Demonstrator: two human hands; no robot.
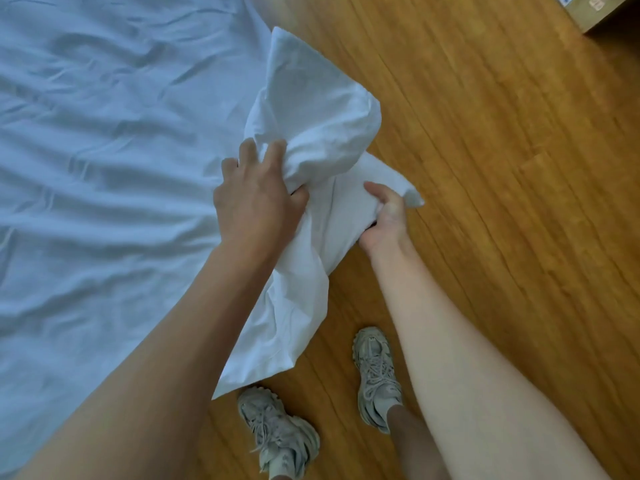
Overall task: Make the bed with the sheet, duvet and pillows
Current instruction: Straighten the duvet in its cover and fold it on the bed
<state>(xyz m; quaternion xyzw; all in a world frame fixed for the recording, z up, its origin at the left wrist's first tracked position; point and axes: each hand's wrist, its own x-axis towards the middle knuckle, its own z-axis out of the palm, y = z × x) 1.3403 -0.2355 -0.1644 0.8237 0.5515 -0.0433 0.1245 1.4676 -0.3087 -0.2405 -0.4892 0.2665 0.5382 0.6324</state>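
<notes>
A white pillow (318, 109) in a loose white case hangs at the bed's right edge, partly over the floor. My left hand (256, 195) grips a bunch of the pillow and case from above. My right hand (384, 216) pinches the case's lower edge, thumb on top. The slack case (291, 317) hangs down toward my feet. A creased white sheet (104, 168) covers the bed across the left of the view. No duvet is in view.
Wooden floor (502, 202) runs along the bed's right side. My two grey trainers (374, 375) stand on it close to the bed. A cardboard box (595, 12) sits at the top right corner.
</notes>
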